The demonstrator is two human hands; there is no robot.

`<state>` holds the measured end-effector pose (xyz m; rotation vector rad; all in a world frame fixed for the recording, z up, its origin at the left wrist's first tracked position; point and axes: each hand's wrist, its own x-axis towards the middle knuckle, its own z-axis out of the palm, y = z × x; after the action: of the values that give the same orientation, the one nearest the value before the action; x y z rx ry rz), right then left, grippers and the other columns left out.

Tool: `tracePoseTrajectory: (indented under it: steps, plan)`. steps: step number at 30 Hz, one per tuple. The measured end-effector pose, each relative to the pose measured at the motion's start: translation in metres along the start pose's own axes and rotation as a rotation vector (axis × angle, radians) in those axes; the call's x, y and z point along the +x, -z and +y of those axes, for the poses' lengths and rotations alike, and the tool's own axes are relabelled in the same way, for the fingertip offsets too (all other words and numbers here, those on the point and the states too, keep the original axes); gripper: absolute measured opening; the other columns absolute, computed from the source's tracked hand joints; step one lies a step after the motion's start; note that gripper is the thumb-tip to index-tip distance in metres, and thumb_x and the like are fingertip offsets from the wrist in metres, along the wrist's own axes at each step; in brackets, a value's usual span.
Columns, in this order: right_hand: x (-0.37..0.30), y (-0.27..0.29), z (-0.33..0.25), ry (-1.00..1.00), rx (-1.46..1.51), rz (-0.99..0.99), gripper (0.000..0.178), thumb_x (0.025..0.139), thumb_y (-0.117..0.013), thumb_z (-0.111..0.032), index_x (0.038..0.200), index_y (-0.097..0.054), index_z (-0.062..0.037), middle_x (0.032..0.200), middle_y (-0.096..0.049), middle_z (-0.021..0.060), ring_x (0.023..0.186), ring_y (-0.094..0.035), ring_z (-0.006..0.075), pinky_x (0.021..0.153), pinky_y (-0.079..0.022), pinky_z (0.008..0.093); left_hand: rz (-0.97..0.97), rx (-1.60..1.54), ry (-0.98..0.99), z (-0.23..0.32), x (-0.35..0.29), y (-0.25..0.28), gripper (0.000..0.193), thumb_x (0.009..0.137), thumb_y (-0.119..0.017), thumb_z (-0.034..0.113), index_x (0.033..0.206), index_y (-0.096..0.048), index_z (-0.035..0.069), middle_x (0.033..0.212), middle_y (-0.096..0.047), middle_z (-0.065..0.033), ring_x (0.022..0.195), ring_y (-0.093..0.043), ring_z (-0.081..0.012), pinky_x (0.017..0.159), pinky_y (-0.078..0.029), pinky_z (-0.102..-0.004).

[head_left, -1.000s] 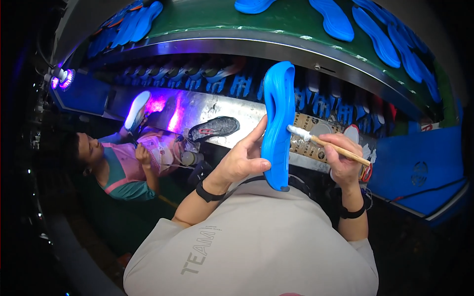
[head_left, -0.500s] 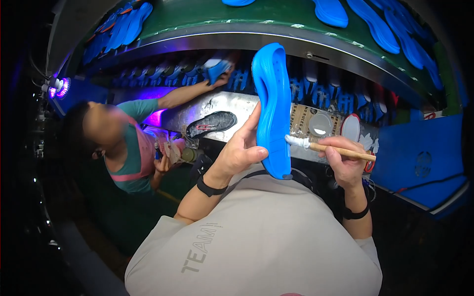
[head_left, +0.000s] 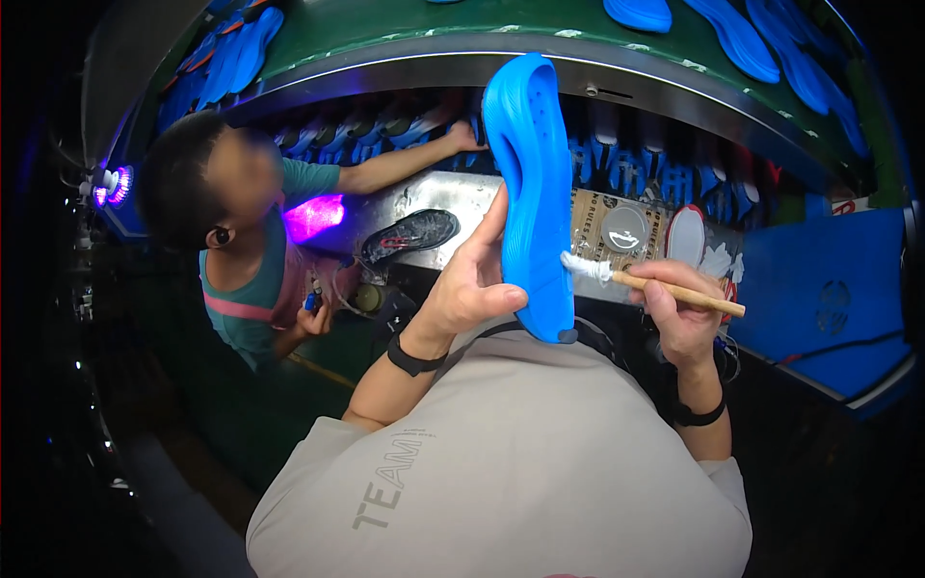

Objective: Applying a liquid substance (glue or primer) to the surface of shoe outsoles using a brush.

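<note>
A blue shoe sole point(head_left: 541, 222) stands nearly upright before me, its toe end away and its heel toward my chest. My left hand point(head_left: 470, 294) grips its left side near the heel, thumb laid over the edge and the other fingers partly hidden behind it. Between the fingers and thumb of my right hand point(head_left: 682, 313) is a brush point(head_left: 660, 286) with a wooden handle and a white, frayed-looking tip. That tip touches, or nearly touches, the sole's right edge above the heel.
A metal bench point(head_left: 438, 193) bears a dark insole-shaped piece point(head_left: 412, 234), a round pot point(head_left: 624, 229) on printed cardboard, and a white-and-red sole point(head_left: 685, 237). Behind runs a rack of shoe parts point(head_left: 617, 164); blue soles point(head_left: 727, 39) lie on the green belt point(head_left: 540, 24). A co-worker point(head_left: 241, 231) reaches in from the left.
The sole has shifted slightly away from me, and the brush tip now sits a little higher. The co-worker has leaned in; the blue-and-white shoe part no longer shows in that reaching hand.
</note>
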<state>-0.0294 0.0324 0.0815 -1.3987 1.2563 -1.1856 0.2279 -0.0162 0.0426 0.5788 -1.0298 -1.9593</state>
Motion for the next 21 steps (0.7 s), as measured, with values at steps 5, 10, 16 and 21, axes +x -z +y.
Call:
tracePoseTrajectory:
  steps: [5, 10, 16, 21]
  plan:
    - [-0.005, 0.005, 0.0, 0.052, -0.015, -0.093, 0.015, 0.086, -0.061, -0.002, 0.095, -0.072, 0.0044, 0.08, -0.071, 0.0114, 0.068, -0.067, 0.0137, 0.063, -0.053, 0.0241, 0.08, 0.016, 0.056, 0.006, 0.002, -0.008, 0.124, 0.068, -0.084, 0.042, 0.159, -0.007, 0.007, 0.153, -0.036, -0.0185, 0.136, -0.046, -0.0313, 0.112, -0.04, -0.045]
    - [-0.003, -0.002, 0.003, -0.06, 0.123, 0.046, 0.016, 0.089, -0.061, -0.003, 0.097, -0.072, 0.0046, 0.085, -0.071, 0.0121, 0.069, -0.067, 0.0138, 0.064, -0.054, 0.024, -0.006, 0.036, -0.055, 0.002, 0.003, 0.004, 0.118, 0.074, -0.081, 0.018, 0.16, -0.001, 0.011, 0.156, -0.03, -0.0171, 0.141, -0.038, -0.0285, 0.112, -0.038, -0.0429]
    - [-0.001, -0.003, 0.002, 0.132, -0.085, -0.045, 0.015, 0.084, -0.063, 0.0, 0.096, -0.072, 0.0043, 0.079, -0.071, 0.0124, 0.066, -0.068, 0.0165, 0.06, -0.052, 0.0258, 0.081, 0.077, -0.07, 0.0, 0.0, 0.004, 0.122, 0.068, -0.086, 0.026, 0.159, -0.007, 0.01, 0.149, -0.041, -0.0193, 0.128, -0.053, -0.0354, 0.107, -0.045, -0.0482]
    - [-0.004, -0.001, -0.003, 0.182, -0.099, -0.12, 0.015, 0.084, -0.063, -0.002, 0.095, -0.072, 0.0043, 0.08, -0.072, 0.0128, 0.065, -0.068, 0.0167, 0.059, -0.052, 0.0261, 0.07, 0.082, -0.076, -0.002, -0.003, 0.01, 0.121, 0.068, -0.087, 0.025, 0.159, -0.009, 0.011, 0.146, -0.044, -0.0198, 0.127, -0.055, -0.0363, 0.106, -0.046, -0.0497]
